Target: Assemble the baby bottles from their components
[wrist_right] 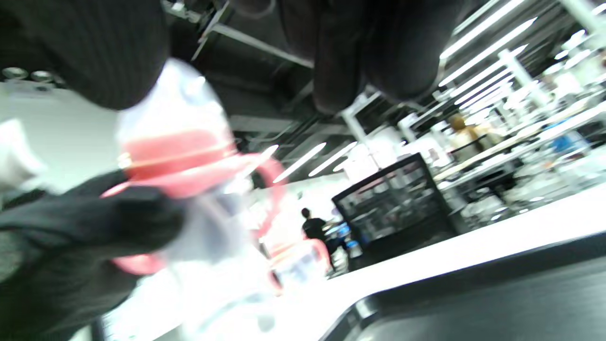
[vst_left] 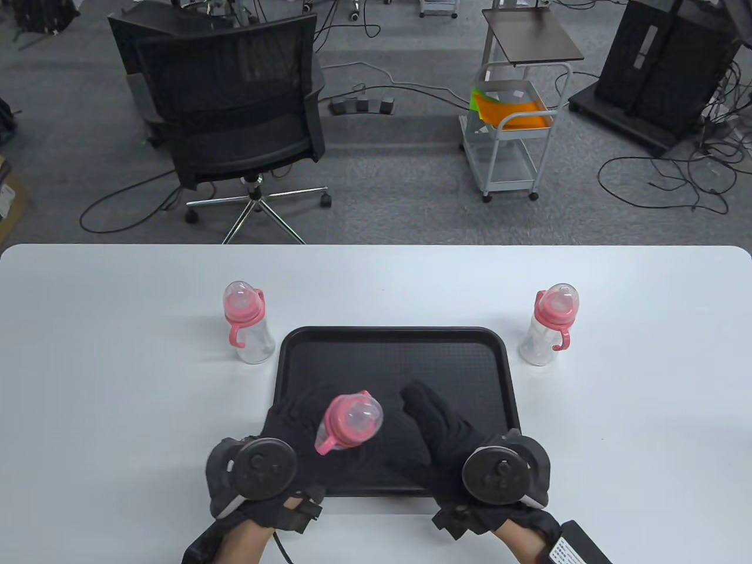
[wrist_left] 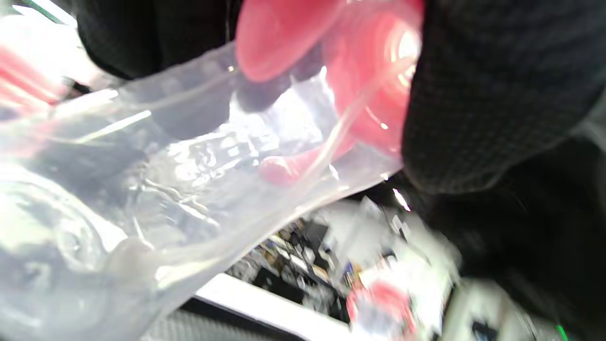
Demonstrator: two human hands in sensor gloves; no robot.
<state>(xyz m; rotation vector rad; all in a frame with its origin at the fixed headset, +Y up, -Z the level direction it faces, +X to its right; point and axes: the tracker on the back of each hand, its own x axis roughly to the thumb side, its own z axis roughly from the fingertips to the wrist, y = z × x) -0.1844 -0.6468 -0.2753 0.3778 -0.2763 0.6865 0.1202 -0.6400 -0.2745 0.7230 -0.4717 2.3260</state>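
Clearly the bottle in hand (vst_left: 348,424) is the centre of things: a clear body with a pink collar, pink handles and a clear dome cap, held above the near part of the black tray (vst_left: 305,352). The left hand (vst_left: 282,437) grips its body, fingers wrapped round the clear plastic as the left wrist view shows close up. The right hand (vst_left: 446,435) hangs just beside it with fingers spread and nothing in them; in the right wrist view a fingertip seems to sit near the cap, though blur makes contact hard to judge.

By the look of it, this bottle is already put together — collar, handles and cap all in place — so the step in hand is probably the finish of the capping or the start of setting it down. The next move calls for an upright placing on the table, clear of the other two.

Those two stand finished on the white table (vst_left: 117,411): the left bottle (vst_left: 247,323) just beyond the tray's far left corner, the right bottle (vst_left: 550,324) off its far right corner.

Beyond the table lie grey carpet, a black mesh chair (vst_left: 229,111), a white cart (vst_left: 514,129) holding orange and green sheets, and loose cables.
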